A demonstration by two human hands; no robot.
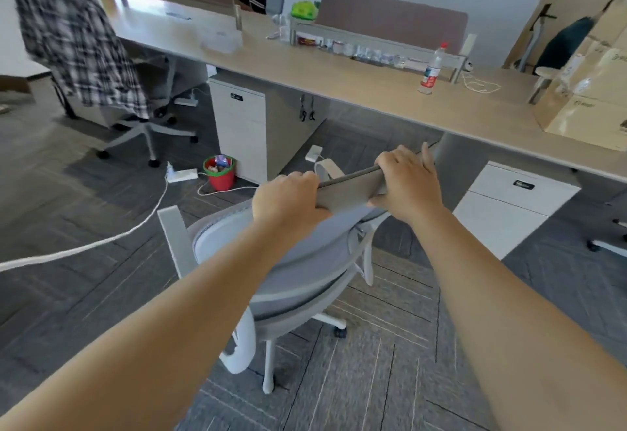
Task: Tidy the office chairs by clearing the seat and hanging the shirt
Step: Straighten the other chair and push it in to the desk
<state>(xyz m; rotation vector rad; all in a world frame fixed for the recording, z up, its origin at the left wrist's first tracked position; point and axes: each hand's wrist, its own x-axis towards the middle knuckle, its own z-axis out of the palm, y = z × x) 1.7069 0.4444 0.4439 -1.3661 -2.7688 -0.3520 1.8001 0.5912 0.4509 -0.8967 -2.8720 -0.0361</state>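
A grey mesh office chair (305,261) stands in front of me, close to the desk. At its top is a flat grey-brown piece (349,189); whether it belongs to the chair or is a separate item I cannot tell. My left hand (288,200) is closed on its left end and my right hand (407,183) on its right end. A black-and-white plaid shirt (74,40) hangs draped over the backrest of a second office chair (149,125) at the far left.
A long wooden desk (339,71) runs across, bearing a plastic bottle (432,69) and cardboard boxes (590,84). White drawer units (242,125) stand beneath it. A red bin (220,172), a power strip and a white cable (84,247) lie on the carpet. A person sits behind the far divider.
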